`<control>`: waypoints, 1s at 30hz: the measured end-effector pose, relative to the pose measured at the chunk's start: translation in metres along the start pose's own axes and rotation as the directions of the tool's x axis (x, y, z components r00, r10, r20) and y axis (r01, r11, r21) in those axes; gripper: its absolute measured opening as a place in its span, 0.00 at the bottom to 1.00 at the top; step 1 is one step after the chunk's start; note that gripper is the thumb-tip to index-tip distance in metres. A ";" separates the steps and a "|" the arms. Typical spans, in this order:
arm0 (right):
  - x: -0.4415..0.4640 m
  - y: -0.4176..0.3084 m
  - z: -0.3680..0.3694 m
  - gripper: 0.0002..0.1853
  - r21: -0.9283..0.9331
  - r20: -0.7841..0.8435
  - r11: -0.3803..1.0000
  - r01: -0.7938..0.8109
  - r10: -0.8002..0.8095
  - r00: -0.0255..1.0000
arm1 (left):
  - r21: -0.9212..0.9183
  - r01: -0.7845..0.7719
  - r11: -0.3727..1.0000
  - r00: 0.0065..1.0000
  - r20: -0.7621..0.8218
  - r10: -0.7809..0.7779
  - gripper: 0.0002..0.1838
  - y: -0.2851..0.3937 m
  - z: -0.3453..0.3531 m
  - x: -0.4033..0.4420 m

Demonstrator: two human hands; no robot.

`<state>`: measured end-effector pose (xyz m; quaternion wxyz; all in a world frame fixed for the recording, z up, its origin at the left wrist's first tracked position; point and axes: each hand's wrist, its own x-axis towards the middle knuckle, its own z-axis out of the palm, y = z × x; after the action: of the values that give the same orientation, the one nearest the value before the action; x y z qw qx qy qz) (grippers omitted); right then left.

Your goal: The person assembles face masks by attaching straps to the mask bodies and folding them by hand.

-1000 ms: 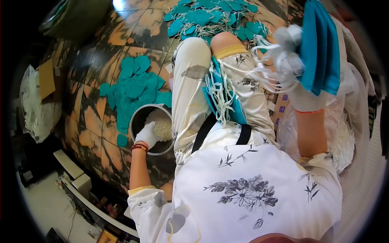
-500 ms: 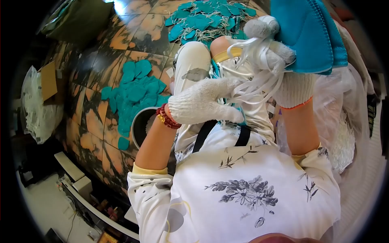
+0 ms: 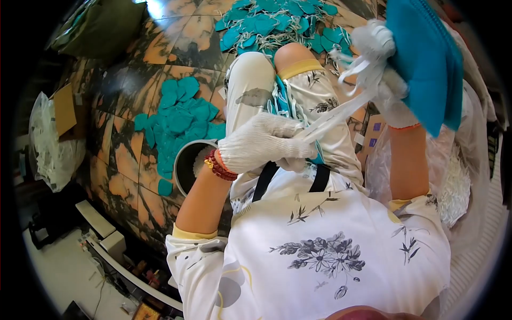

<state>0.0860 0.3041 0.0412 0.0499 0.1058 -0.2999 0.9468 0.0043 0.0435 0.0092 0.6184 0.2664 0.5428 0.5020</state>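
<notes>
White knitted gloves cover both hands. My left hand (image 3: 266,141), above the lap, is closed on the ends of white straps (image 3: 341,113) that stretch taut up to the right. My right hand (image 3: 381,69) is raised at the upper right, its fingers wrapped round the straps where they meet several teal fabric pieces (image 3: 426,64). More teal pieces with white straps (image 3: 281,98) lie between the thighs, partly hidden by my left hand. Beside the left knee stands a round metal pot (image 3: 186,162) with pale grains inside, partly covered by the left forearm.
Teal pieces (image 3: 178,114) are heaped on the marbled floor beyond the pot. A larger pile of teal pieces with white straps (image 3: 266,24) lies past the knees. Clear plastic bags (image 3: 453,181) with white strips are at the right; another bag (image 3: 50,144) and cardboard (image 3: 64,109) are at the left.
My left hand has come out of the pot to the lap and closed on the strap ends. The straps, loose before, are now stretched. My right hand still holds the teal pieces, now tilted differently.
</notes>
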 end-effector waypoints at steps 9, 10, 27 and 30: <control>-0.001 -0.001 0.012 0.18 -0.224 -0.088 0.968 -0.116 0.098 0.991 | -0.259 0.004 0.966 0.999 -0.051 -0.018 0.14 0.002 0.011 0.009; -0.001 0.005 0.019 0.19 -0.183 -0.065 0.981 -0.062 0.051 0.997 | -0.264 -0.013 0.964 0.999 -0.044 0.002 0.14 0.000 0.010 0.010; -0.075 -0.037 -0.053 0.18 -0.862 -0.286 0.471 -0.189 -0.142 0.948 | 0.148 0.066 0.987 0.991 -0.122 -0.048 0.08 -0.027 -0.003 -0.044; -0.028 0.015 0.022 0.21 -0.957 0.205 0.278 0.089 0.422 0.883 | 0.223 -0.102 0.970 0.989 -0.080 0.122 0.09 -0.007 0.005 -0.050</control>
<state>0.1146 0.2785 0.0442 -0.0664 0.2242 -0.8126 0.5338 0.0163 -0.0031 0.0243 0.5302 0.3391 0.6069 0.4854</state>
